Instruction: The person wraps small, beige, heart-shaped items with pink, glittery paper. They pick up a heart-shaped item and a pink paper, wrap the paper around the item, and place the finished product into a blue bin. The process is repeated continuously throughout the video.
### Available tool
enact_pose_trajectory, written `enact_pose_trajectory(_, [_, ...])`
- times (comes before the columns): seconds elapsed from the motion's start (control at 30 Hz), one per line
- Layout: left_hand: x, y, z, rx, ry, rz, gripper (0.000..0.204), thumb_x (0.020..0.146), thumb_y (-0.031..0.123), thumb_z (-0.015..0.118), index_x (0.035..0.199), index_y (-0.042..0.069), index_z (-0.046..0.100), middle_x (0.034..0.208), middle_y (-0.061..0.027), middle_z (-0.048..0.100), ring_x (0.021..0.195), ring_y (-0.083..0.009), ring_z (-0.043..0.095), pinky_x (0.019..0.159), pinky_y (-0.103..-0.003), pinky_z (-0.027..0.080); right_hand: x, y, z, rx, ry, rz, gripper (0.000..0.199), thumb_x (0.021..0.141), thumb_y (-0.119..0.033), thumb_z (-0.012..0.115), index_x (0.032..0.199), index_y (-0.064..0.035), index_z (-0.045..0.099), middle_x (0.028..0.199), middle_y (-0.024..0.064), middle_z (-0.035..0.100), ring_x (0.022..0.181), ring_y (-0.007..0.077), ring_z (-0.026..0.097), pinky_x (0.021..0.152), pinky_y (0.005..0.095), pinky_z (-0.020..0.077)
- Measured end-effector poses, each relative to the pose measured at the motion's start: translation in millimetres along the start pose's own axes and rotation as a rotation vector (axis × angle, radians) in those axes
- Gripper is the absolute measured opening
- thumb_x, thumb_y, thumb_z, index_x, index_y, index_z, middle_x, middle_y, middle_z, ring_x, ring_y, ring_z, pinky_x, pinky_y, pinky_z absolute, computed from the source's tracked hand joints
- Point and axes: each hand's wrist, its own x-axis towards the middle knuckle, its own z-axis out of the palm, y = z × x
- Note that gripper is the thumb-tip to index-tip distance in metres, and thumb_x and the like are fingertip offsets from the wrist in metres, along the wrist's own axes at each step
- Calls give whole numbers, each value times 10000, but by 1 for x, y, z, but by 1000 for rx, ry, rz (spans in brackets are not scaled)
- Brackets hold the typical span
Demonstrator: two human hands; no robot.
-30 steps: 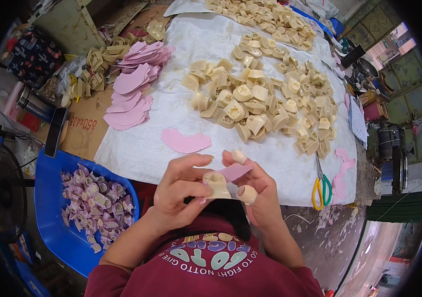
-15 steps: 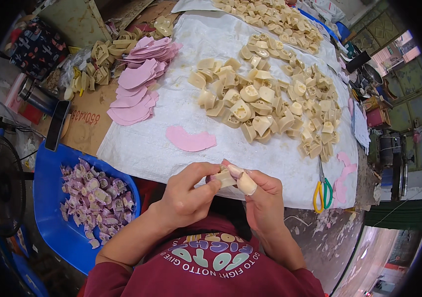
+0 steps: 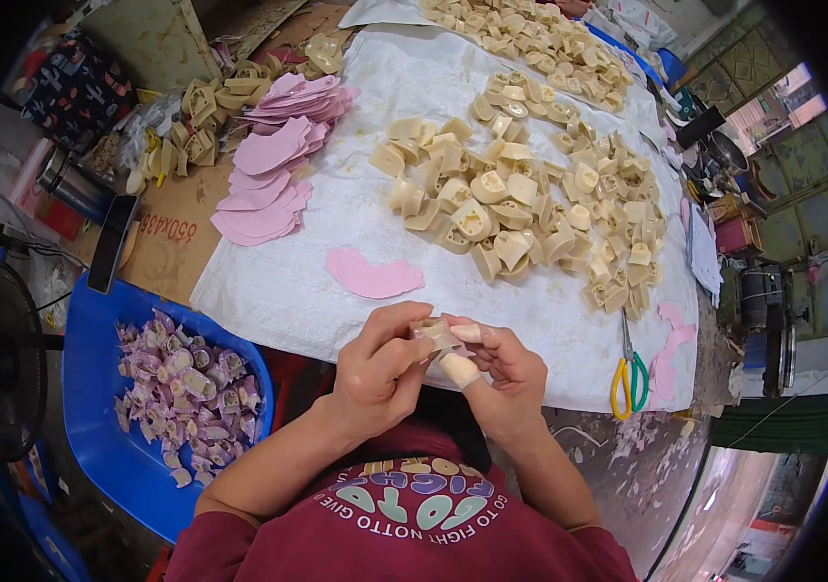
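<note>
Close to the front edge of the cloth-covered table, both hands meet on a small beige block (image 3: 439, 336) that has some pinkish covering on it. My left hand (image 3: 378, 369) pinches its left side between thumb and fingers. The thumb and a finger of my right hand (image 3: 509, 380) wear pale wraps and close on its right side, hiding part of it. Just beyond my hands, a curved pink sheet piece (image 3: 373, 274) lies flat on the white cloth (image 3: 288, 301). A large heap of similar beige blocks (image 3: 516, 209) spreads farther back.
Stacked pink pieces (image 3: 266, 189) lie at the left, beside a phone (image 3: 113, 242). Below, a blue basin (image 3: 94, 427) holds many purple-pink covered blocks (image 3: 191, 383). Scissors (image 3: 630, 373) with yellow and green handles and pink scraps (image 3: 668, 359) lie at the right edge.
The beige block has been turned between my fingers. My right thumb has slid down and left along it, and my left hand has shifted slightly up and to the right.
</note>
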Motion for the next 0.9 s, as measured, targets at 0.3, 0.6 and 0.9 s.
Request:
enact_pose_trajectory(0.3, [3, -1, -8, -126, -144, -150, 313, 737, -139, 680, 955, 49, 558, 1166, -201, 533, 923, -246, 647, 758, -334, 555, 16, -7, -14, -454, -168, -392, 333, 741, 12, 665, 1063, 0, 579, 1107, 173, 622, 834, 282, 677, 684, 330, 555])
enact_pose_trajectory(0.6, [6, -5, -5, -218, -41, 20, 281, 735, -149, 649, 948, 24, 589, 1215, -204, 496, 911, -249, 647, 749, -318, 546, 15, -14, -30, -263, -273, -285, 318, 748, 127, 499, 1041, 18, 558, 1141, 197, 621, 976, 314, 658, 827, 341, 526])
enact_pose_trajectory(0.9, [6, -5, -10, -335, -209, -447, 173, 827, -67, 645, 953, 17, 561, 1187, -170, 513, 905, -210, 646, 747, -306, 564, 21, -3, -21, -253, -246, -135, 321, 756, 114, 513, 1041, 3, 610, 1131, 182, 632, 1024, 286, 635, 873, 348, 499])
